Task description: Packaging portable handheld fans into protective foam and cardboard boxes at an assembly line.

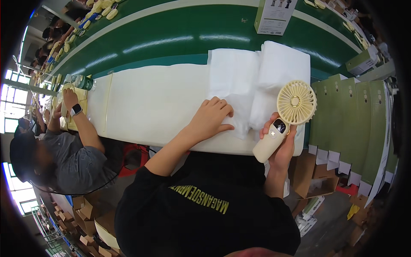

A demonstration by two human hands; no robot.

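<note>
My right hand [282,147] is wrapped round the handle of a cream handheld fan [296,103]. The fan's round slatted head points up and away, and a small dark display shows on its handle. At the middle of the white-covered table, my left hand [212,116] rests with thumb and fingers apart on the near edge of thin white sheets or bags [233,70]. Its fingertips touch the crumpled, see-through part of that material. A thicker folded white stack [284,64] lies just to the right, behind the fan.
The white table cover [150,98] runs left to a co-worker [72,158] handling cream parts. Beyond it lies a green conveyor belt [180,38] bearing a printed box [274,17]. Green flat cartons [346,124] stand in a row at right, above an open cardboard box [306,173].
</note>
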